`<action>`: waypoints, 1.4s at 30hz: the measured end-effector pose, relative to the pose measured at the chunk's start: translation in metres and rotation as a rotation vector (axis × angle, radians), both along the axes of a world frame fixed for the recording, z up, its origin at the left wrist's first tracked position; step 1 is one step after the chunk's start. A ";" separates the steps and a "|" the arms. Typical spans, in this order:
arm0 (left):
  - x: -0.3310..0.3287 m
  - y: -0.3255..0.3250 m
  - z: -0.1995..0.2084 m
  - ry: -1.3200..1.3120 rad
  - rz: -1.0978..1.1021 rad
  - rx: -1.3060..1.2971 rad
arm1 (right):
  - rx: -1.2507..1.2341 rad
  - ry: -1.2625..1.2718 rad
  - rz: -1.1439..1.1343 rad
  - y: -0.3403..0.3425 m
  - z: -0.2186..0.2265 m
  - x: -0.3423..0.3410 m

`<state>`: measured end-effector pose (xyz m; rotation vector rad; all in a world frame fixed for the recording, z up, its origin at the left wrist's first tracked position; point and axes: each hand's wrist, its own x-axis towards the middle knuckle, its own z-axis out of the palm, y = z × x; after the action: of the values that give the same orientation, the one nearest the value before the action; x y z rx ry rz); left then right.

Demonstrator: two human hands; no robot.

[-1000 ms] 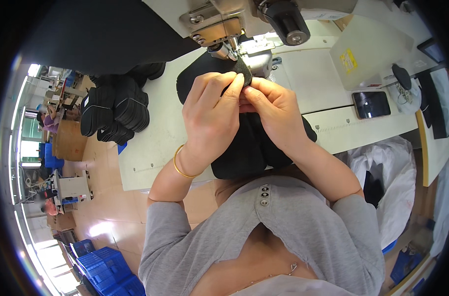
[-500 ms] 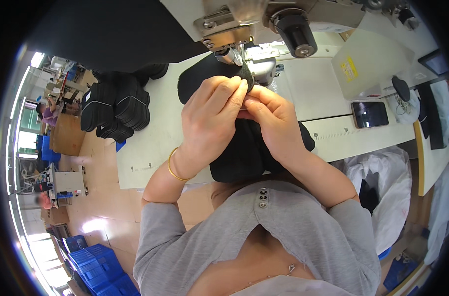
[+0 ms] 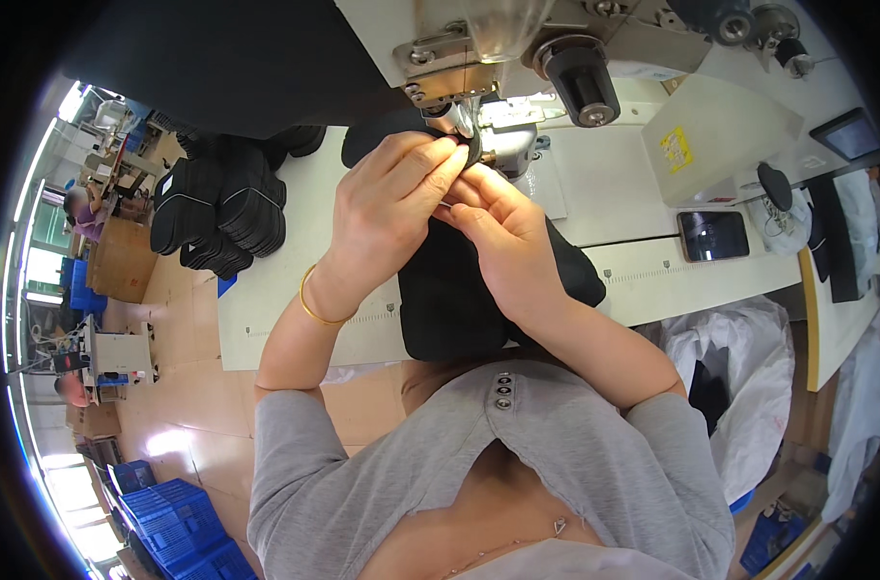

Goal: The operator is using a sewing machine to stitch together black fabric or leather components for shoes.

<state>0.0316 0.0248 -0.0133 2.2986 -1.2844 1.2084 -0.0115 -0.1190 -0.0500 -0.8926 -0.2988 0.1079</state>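
Note:
A black fabric piece (image 3: pixel 459 290) lies on the white sewing table (image 3: pixel 285 319) and hangs over its near edge. My left hand (image 3: pixel 387 217) pinches the fabric's upper edge right under the sewing machine's needle foot (image 3: pixel 459 116). My right hand (image 3: pixel 503 237) grips the same edge from the right, fingertips touching those of the left. A gold bangle sits on my left wrist. The seam under my fingers is hidden.
The sewing machine head (image 3: pixel 517 48) looms over the hands. A stack of black pieces (image 3: pixel 222 213) sits at the table's left end. A dark phone (image 3: pixel 712 235) and a white box (image 3: pixel 720 135) lie to the right. A white bag (image 3: pixel 739 377) hangs below the table; blue crates (image 3: pixel 169 512) stand lower left.
Both hands have stayed pinched on the fabric edge and shifted slightly up toward the needle foot; the view moved closer to the machine.

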 end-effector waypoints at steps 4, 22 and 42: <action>0.003 0.001 0.001 -0.052 0.007 0.009 | 0.016 -0.031 -0.010 0.005 0.002 0.001; -0.004 -0.020 -0.004 -0.039 0.168 -0.040 | -0.068 0.025 0.004 -0.003 0.002 0.001; -0.002 0.005 -0.002 0.011 0.291 0.028 | -0.139 0.006 -0.078 -0.002 -0.005 -0.001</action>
<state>0.0293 0.0294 -0.0158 2.5763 -0.9922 1.2679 -0.0125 -0.1206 -0.0551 -1.0401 -0.2526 0.0596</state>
